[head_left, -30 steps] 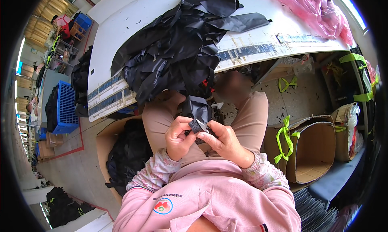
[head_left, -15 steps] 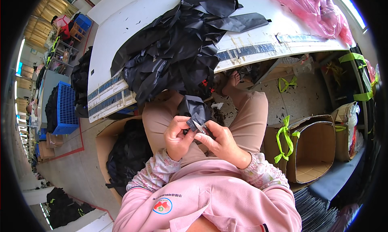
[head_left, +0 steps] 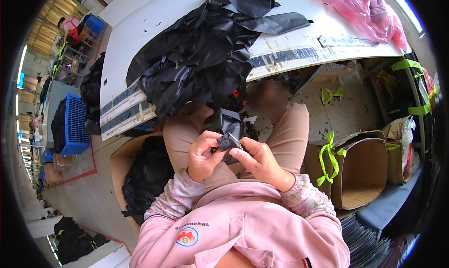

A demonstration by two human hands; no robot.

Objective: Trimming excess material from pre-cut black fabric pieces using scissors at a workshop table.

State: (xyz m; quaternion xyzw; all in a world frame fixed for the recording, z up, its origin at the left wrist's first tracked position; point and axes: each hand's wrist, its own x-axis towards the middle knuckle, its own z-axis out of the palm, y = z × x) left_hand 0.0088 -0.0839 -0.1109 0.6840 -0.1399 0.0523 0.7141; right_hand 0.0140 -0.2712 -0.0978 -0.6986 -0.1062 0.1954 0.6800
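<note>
Between thumb and fingers my left hand (head_left: 202,157) pinches the edge of a black fabric piece (head_left: 228,121), which hangs away over my lap. My right hand (head_left: 264,163) is closed around small snips, mostly hidden in the fingers. The silver blade of the snips (head_left: 234,140) points up and left, right beside the pinched edge; I cannot tell if it touches the fabric. Just beyond, a large heap of black fabric pieces (head_left: 196,57) spreads over the white table (head_left: 119,57) and droops past its near edge.
An open cardboard box (head_left: 120,167) holding black material stands by my left leg. To the right are a cardboard box (head_left: 362,193) with a yellow-green tie and a stack of dark sheets (head_left: 367,244). Pink plastic (head_left: 360,13) lies at the table's far right. A person (head_left: 71,27) is at the far left.
The blade of the snips has swung a little up, away from my left fingertips. Both hands stay almost in place, the left still pinching the fabric edge.
</note>
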